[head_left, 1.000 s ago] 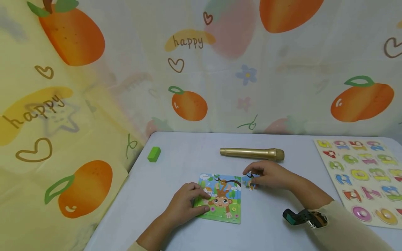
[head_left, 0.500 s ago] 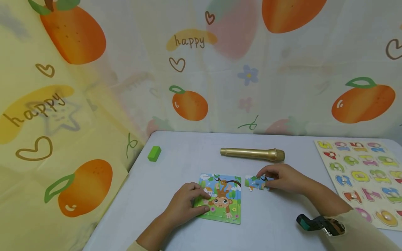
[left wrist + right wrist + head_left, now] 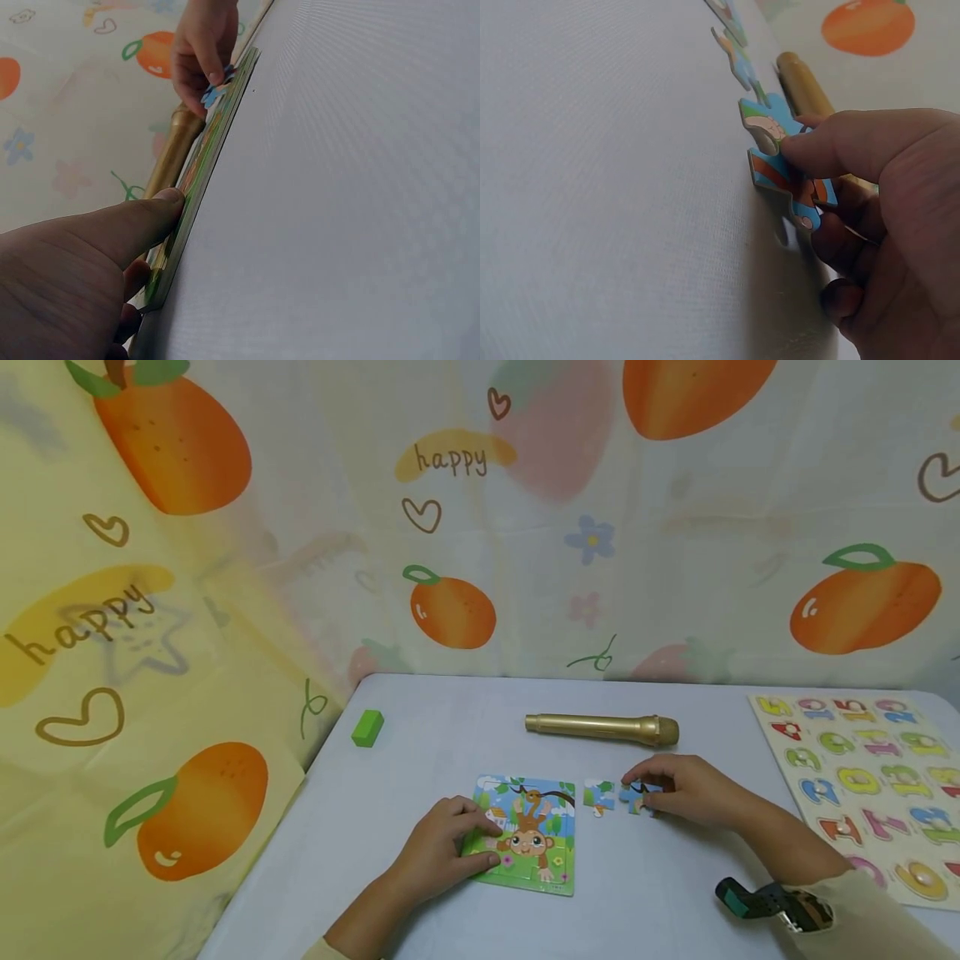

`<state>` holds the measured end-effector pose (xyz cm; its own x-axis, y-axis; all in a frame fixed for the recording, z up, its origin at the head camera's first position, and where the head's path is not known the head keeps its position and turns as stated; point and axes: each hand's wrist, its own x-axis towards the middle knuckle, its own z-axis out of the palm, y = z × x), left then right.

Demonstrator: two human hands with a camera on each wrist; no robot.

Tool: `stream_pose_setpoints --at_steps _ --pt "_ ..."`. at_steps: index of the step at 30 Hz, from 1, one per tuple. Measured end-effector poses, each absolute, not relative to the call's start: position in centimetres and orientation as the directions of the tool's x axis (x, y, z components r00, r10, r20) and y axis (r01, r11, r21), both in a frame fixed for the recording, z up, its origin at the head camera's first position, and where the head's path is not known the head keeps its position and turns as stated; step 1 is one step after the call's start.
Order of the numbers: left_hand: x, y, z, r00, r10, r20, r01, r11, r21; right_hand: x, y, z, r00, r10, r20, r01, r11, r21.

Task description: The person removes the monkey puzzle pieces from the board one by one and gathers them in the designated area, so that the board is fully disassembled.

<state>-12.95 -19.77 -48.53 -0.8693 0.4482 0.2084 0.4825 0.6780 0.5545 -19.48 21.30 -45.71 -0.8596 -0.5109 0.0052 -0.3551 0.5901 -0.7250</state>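
A square jigsaw puzzle with a monkey picture (image 3: 528, 839) lies on the white table. My left hand (image 3: 442, 843) holds its left side, with thumb and index finger over the picture; in the left wrist view the thumb (image 3: 154, 217) lies along the board's edge. Right of the board, a loose blue-and-green jigsaw piece (image 3: 598, 795) lies flat. Beside it my right hand (image 3: 693, 789) pinches blue jigsaw pieces (image 3: 636, 797) between thumb and fingers. Seen from the right wrist, a piece with an orange-brown stripe (image 3: 772, 172) tilts over the cloth; the fingers partly hide it.
A gold toy microphone (image 3: 600, 727) lies behind the puzzle. At the far left is a green block (image 3: 367, 728). A number board (image 3: 862, 793) with colourful knobbed digits lies on the right, close to my right forearm. A fruit-patterned curtain (image 3: 525, 552) hangs behind the table.
My right hand has moved right, away from the puzzle board. A small gap has opened between the loose piece and those under my fingers. My left hand stays put.
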Motion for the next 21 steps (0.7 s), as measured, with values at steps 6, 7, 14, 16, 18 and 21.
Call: stream_pose_setpoints --at_steps 6,7,14,16,18,21 --pt "-12.86 -19.65 -48.42 -0.873 0.446 0.196 0.473 0.682 0.557 -19.29 21.21 -45.97 -0.873 -0.488 0.004 -0.346 0.613 -0.711" --pt "-12.85 -19.63 -48.41 -0.875 0.445 0.190 0.469 0.685 0.558 -19.25 21.17 -46.02 -0.876 -0.482 0.002 -0.340 0.616 -0.710" --pt "-12.63 -19.60 -48.30 -0.884 0.440 0.158 0.447 0.697 0.561 -18.99 21.13 -46.37 -0.876 -0.477 0.068 -0.396 0.631 -0.667" --pt "-12.59 -19.59 -48.23 -0.883 0.442 0.160 0.451 0.699 0.555 -18.94 21.15 -46.40 -0.879 -0.469 0.080 -0.402 0.641 -0.654" --pt "-12.57 -19.55 -48.09 -0.878 0.447 0.169 0.462 0.701 0.543 -18.89 21.13 -46.38 -0.887 -0.455 0.078 -0.390 0.649 -0.653" --pt "-12.50 -19.53 -47.82 -0.871 0.454 0.185 0.480 0.710 0.515 -18.85 21.11 -46.32 -0.897 -0.436 0.071 -0.372 0.656 -0.657"
